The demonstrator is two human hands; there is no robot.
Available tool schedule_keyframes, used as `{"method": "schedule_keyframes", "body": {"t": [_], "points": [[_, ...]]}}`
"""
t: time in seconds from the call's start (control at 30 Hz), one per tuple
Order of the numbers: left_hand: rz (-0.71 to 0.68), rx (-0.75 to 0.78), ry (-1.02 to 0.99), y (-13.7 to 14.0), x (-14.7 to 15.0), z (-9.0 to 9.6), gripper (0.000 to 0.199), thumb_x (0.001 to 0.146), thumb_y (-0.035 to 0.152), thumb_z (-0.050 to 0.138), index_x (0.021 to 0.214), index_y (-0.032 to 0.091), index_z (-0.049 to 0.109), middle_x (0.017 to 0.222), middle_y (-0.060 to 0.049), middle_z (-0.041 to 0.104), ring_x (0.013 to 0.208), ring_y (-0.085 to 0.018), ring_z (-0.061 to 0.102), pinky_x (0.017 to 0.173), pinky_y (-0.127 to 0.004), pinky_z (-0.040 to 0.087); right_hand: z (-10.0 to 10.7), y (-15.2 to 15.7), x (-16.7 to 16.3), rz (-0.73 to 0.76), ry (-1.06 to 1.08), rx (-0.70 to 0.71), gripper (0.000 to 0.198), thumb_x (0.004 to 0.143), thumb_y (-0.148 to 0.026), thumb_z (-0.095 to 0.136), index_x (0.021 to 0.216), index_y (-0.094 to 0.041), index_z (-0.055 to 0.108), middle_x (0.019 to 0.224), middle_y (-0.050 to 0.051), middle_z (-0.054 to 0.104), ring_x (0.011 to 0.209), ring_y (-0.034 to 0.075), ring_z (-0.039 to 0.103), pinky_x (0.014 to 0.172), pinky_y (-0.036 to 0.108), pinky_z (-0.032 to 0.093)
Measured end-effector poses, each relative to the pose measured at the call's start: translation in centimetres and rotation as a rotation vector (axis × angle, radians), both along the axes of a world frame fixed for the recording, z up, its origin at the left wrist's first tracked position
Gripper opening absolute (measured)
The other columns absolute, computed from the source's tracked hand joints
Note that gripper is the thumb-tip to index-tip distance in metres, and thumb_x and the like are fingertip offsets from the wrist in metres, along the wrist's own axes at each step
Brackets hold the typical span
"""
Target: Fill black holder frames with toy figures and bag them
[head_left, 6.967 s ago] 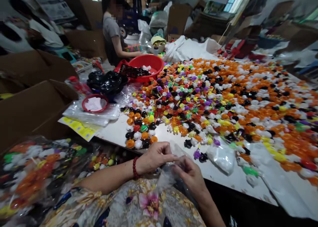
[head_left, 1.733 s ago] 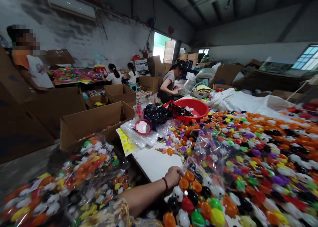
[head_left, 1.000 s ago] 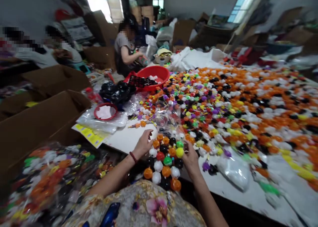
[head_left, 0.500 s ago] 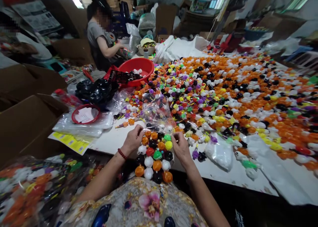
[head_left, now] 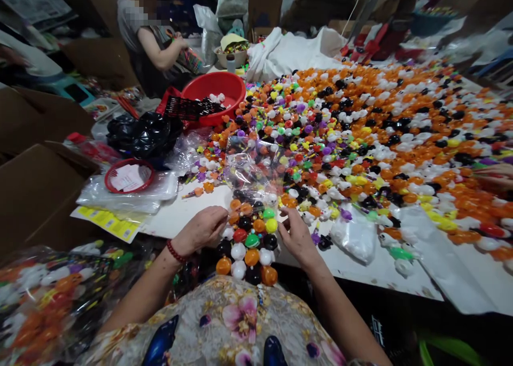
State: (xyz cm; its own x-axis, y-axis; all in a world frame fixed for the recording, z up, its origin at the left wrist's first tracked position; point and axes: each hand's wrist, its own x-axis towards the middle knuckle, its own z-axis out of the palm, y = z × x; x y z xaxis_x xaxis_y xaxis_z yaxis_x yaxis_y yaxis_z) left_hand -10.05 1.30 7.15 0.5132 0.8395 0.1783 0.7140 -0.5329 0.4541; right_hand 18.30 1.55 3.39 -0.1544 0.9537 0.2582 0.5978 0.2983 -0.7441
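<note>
A clear plastic bag (head_left: 253, 165) lies at the table's near edge, its upper part flat and see-through. Its lower part bulges with orange, white, black, green, yellow and red small plastic toys (head_left: 251, 257) and hangs toward my lap. My left hand (head_left: 203, 228), with a dark red bead bracelet on the wrist, pinches the bag's left side, fingertips partly hidden. On the opposite side my right hand (head_left: 295, 233) has its fingers curled at the bag's right edge, level with the yellow toy. Both hands are at about the same height.
A large pile of colourful toys (head_left: 385, 125) covers the table. Left stand a red basin (head_left: 224, 83), a small red basket with paper slips (head_left: 129, 176) and cardboard boxes (head_left: 32, 189). Another person (head_left: 148, 45) works behind; someone else's hand (head_left: 497, 174) reaches in at right.
The view has tilted down and shifted slightly. My left hand has turned flatter at the bag's side, and my right fingers have loosened a little. Another person's hand has come in at right.
</note>
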Motion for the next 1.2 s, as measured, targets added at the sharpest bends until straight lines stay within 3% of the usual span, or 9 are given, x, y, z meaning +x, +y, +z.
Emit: {"method": "schedule_keyframes", "body": {"t": [0.17,0.27,0.37,0.53,0.63,0.9,1.07,1.2], "points": [[0.006,0.031,-0.001,0.7,0.6,0.0,0.022,0.094,0.025,0.038,0.077,0.02,0.051,0.072,-0.002,0.055,0.069,-0.015,0.05,0.069,-0.026,0.042,-0.7,1.0,-1.0,-0.062,0.181,-0.108,0.013,0.082,-0.032,0.051,0.081,-0.022,0.06,0.078,0.004,0.064,0.073,0.02,0.061,0.067,0.032,0.052],[0.014,0.014,0.012,0.8,0.7,0.3,0.025,0.095,0.028,0.039,0.074,0.021,0.051,0.071,-0.002,0.054,0.069,-0.016,0.05,0.069,-0.027,0.042,-1.4,1.0,-1.5,-0.152,0.4,-0.274,0.021,0.082,-0.042,0.053,0.081,-0.022,0.058,0.065,0.0,0.06,0.057,0.017,0.057,0.054,0.029,0.05],[0.005,-0.021,0.028,0.7,0.7,0.6,0.026,0.095,0.029,0.038,0.074,0.021,0.051,0.07,-0.002,0.054,0.069,-0.016,0.048,0.07,-0.028,0.042,-1.6,0.4,-1.5,-0.22,0.501,-0.295,0.025,0.081,-0.048,0.055,0.08,-0.023,0.054,0.065,-0.002,0.059,0.055,0.015,0.056,0.053,0.028,0.051],[-0.053,-0.054,0.02,0.5,0.6,1.1,0.028,0.095,0.027,0.034,0.072,0.021,0.049,0.068,-0.001,0.052,0.067,-0.016,0.046,0.071,-0.029,0.041,-0.5,-0.8,-1.0,-0.179,0.218,-0.132,0.021,0.087,-0.04,0.053,0.096,-0.022,0.058,0.076,0.001,0.065,0.063,0.016,0.06,0.06,0.028,0.052],[-0.088,-0.076,0.007,0.4,0.4,1.3,0.028,0.095,0.027,0.035,0.069,0.022,0.047,0.066,-0.001,0.05,0.066,-0.016,0.046,0.073,-0.03,0.04,0.0,-1.5,-0.6,-0.078,0.042,-0.005,0.02,0.093,-0.032,0.044,0.094,-0.021,0.06,0.082,0.005,0.067,0.071,0.018,0.064,0.067,0.03,0.053],[-0.154,-0.22,0.037,-0.6,-0.2,1.9,0.029,0.094,0.03,0.037,0.068,0.023,0.047,0.066,-0.001,0.052,0.066,-0.017,0.047,0.079,-0.034,0.038,0.7,-4.5,1.0,0.092,-0.27,0.197,0.024,0.093,-0.013,0.038,0.1,-0.02,0.06,0.076,0.005,0.066,0.066,0.018,0.064,0.061,0.026,0.049],[-0.23,-0.307,0.028,-1.7,-0.4,2.3,0.033,0.097,0.032,0.034,0.067,0.023,0.045,0.064,-0.001,0.052,0.063,-0.017,0.045,0.079,-0.034,0.037,2.0,-6.0,1.7,0.223,-0.361,0.212,0.026,0.089,-0.005,0.036,0.09,-0.02,0.057,0.068,0.002,0.06,0.059,0.016,0.059,0.056,0.024,0.043],[-0.297,-0.295,0.021,-2.7,-0.8,2.5,0.032,0.098,0.029,0.034,0.068,0.022,0.042,0.064,0.0,0.052,0.062,-0.016,0.043,0.076,-0.034,0.036,3.2,-6.9,1.8,0.298,-0.377,0.182,0.023,0.089,-0.005,0.035,0.086,-0.021,0.052,0.064,0.0,0.057,0.055,0.014,0.055,0.053,0.024,0.041]]}}
